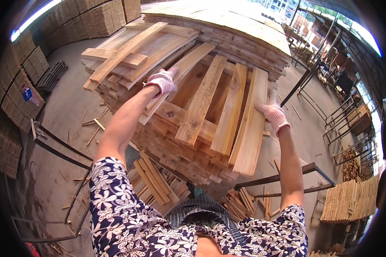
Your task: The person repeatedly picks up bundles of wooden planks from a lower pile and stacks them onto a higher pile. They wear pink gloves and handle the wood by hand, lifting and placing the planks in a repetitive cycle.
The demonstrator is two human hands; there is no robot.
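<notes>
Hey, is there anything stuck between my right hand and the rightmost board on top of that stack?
Nothing visible stands between them: your gloved right hand is right at the right edge of the rightmost board, its thumb seeming to overlap that edge.

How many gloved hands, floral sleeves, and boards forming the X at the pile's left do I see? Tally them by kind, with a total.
Gloved hands: 2
Floral sleeves: 2
Boards forming the X: 2
Total: 6
</notes>
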